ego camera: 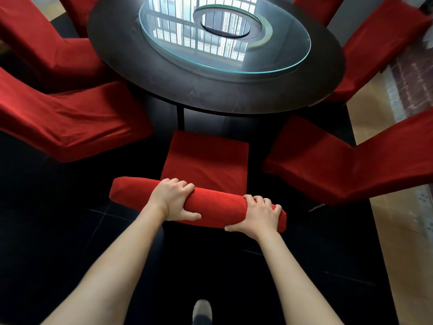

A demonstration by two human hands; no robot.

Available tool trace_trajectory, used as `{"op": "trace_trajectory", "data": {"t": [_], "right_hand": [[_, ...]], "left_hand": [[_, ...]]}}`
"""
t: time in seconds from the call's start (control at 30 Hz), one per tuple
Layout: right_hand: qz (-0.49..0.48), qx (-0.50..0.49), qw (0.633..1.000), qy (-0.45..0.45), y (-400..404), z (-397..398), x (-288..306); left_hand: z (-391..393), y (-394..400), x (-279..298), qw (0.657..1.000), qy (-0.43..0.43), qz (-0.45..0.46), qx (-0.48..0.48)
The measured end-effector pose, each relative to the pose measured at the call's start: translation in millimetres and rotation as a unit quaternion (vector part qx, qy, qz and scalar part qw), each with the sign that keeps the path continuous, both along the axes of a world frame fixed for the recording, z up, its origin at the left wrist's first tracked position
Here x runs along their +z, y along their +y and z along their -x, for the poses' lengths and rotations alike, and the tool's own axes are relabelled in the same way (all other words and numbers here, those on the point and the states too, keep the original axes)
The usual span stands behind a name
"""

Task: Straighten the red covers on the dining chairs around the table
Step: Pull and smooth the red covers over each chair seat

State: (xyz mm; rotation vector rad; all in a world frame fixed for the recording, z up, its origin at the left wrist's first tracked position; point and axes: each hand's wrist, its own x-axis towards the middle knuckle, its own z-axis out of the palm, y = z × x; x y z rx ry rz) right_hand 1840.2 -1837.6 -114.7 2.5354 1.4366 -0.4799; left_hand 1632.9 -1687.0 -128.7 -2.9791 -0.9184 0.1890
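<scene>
No readable text, label, brand, number or sign showed anywhere: none on the red chair cover (pixel 206 160) ahead of the hands, none on the round table (pixel 210 90) beyond them, none on the patterned floor tiles (pixel 407 90) off to the right

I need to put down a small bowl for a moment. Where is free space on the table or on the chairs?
The dark round wooden table has a bare ring around its round glass turntable, widest on the near side. The red-covered seat of the near chair is bare too. Its covered backrest top is taken: left hand and right hand both hold it.
</scene>
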Motion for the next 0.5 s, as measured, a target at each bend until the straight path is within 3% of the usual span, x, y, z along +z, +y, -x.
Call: {"op": "trace_trajectory", "data": {"t": [0.5], "right_hand": [[-0.002, -0.013, 1.0, 0.0, -0.8, 6.3, 4.6]], "left_hand": [[0.3, 0.3, -0.8, 1.0, -0.017, -0.007, 0.0]]}}
